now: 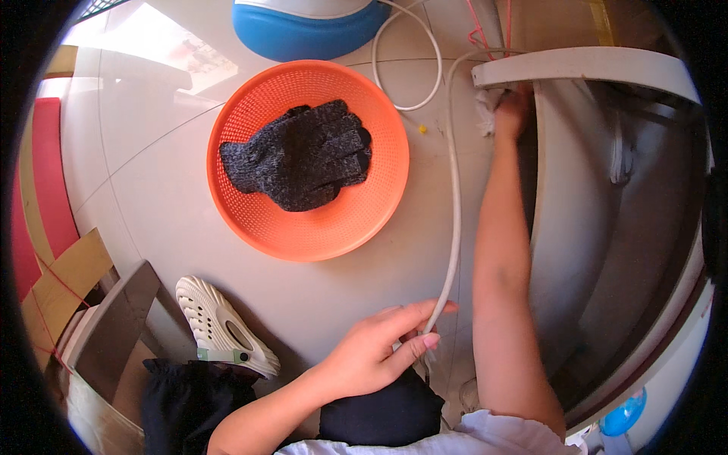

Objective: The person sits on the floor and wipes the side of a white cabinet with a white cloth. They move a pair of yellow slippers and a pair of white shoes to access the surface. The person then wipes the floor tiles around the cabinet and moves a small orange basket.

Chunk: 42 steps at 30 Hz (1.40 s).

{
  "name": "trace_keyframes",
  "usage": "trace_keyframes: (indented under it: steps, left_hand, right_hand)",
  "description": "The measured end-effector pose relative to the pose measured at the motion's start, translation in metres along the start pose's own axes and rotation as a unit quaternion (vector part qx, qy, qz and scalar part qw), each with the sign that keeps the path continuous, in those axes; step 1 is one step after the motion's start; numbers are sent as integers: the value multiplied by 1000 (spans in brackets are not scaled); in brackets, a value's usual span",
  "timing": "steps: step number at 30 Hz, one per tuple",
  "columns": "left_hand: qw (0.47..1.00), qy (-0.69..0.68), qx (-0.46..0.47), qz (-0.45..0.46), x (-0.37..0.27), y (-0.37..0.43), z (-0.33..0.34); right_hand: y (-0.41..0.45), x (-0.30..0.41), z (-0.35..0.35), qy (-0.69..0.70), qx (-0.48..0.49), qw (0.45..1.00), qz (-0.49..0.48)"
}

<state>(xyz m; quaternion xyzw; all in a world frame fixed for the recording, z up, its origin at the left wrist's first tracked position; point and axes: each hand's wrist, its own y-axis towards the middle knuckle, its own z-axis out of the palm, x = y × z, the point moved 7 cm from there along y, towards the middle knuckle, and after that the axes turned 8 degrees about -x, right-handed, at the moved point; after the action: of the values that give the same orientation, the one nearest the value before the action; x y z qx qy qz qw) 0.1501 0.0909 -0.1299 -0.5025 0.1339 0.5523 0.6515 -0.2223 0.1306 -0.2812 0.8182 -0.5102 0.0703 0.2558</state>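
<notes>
My left hand (pixel 392 347) pinches a pale, thick cable (pixel 454 227) between thumb and fingers, over my dark-clothed knee. From there the cable runs up the floor to the far side. My right arm stretches forward along a curved white piece of furniture (pixel 560 170). At its far end my right hand (pixel 513 111), blurred and partly in shadow, grips a crumpled white cloth (pixel 485 114); its fingertips are hidden. Left of the cable stands an orange perforated plastic basket (pixel 307 247). Dark grey knitted gloves (pixel 301 156) lie inside it.
A blue and white object (pixel 310 31) and a loop of white cord (pixel 438 68) lie beyond the basket. Pink string (pixel 478 34) hangs at the far right. A cream clog (pixel 222 324) is on the tiled floor at left, near stacked boards (pixel 68 273). A blue ball-like object (pixel 624 412) sits lower right.
</notes>
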Motion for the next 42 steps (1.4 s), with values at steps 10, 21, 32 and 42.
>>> trace_keyframes:
  steps: [10,21,32,42]
  left_hand:
    - [1000,-1,1,2,14,2,1]
    - [1000,19,-7,0,14,11,17]
    - [996,62,-61,-1,29,2,16]
    - [997,38,-65,26,31,-3,19]
  right_hand:
    - [2,-58,-15,188,-17,967,174]
    - [-41,71,1,207,-29,978,22]
    - [-23,56,21,185,-48,981,-45]
    - [-71,62,6,573,80,747,327]
